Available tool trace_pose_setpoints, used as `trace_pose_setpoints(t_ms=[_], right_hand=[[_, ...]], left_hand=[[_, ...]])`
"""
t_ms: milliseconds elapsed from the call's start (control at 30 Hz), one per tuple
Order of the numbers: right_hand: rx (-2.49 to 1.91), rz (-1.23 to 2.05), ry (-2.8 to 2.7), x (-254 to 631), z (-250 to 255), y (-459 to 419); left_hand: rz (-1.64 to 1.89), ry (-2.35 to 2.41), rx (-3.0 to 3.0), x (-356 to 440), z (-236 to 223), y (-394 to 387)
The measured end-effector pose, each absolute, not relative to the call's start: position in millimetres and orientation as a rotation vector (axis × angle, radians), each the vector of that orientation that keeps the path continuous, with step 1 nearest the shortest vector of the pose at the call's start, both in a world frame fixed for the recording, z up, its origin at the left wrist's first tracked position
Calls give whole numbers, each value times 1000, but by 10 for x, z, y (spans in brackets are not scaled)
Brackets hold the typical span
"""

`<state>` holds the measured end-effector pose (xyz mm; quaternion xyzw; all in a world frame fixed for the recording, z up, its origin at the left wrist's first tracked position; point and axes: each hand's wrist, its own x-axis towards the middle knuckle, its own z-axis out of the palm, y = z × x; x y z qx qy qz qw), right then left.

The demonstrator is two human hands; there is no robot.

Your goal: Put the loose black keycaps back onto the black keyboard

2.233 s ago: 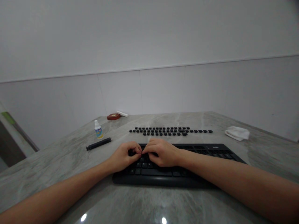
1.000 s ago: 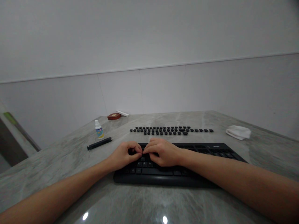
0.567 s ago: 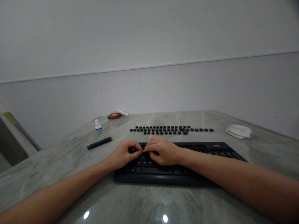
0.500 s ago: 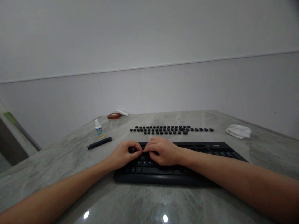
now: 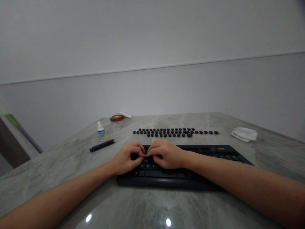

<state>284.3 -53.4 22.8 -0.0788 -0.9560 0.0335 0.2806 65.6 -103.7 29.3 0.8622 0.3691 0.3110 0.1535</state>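
A black keyboard [image 5: 164, 183] lies on the grey marbled table, its left half partly covered by my hands. Over its left end, my left hand [image 5: 130, 156] is closed in a pinch, thumb and forefinger meeting. My right hand [image 5: 165, 154] bends over the keys, its fingertips pressed together right beside those of the left. Whatever sits between the fingertips is too small or hidden to make out. Beyond the keyboard, several loose black keycaps [image 5: 172, 132] stand in rows on the table.
Left of the keyboard lie a black brush-like stick [image 5: 102, 145] and an upright white spray bottle [image 5: 101, 131]. Farther back are a brown case [image 5: 116, 118] and a white strip [image 5: 125, 115]. A folded white cloth [image 5: 244, 134] rests at the right, with a wall behind the table.
My left thumb and fingers have shifted very slightly at the pinch. Both hands stay over the same keys, and the view has moved a little.
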Motion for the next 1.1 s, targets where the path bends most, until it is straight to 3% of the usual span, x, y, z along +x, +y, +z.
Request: trace_pose_setpoints(t_ms=[433,1100], right_hand=[[-121,-74,-2599,2826,260,-608],[-254,103,-2710,2834,353,-638]], left_hand=[[854,788,2961,664,329,-1082],[792,900,2862,685,358,-1036]])
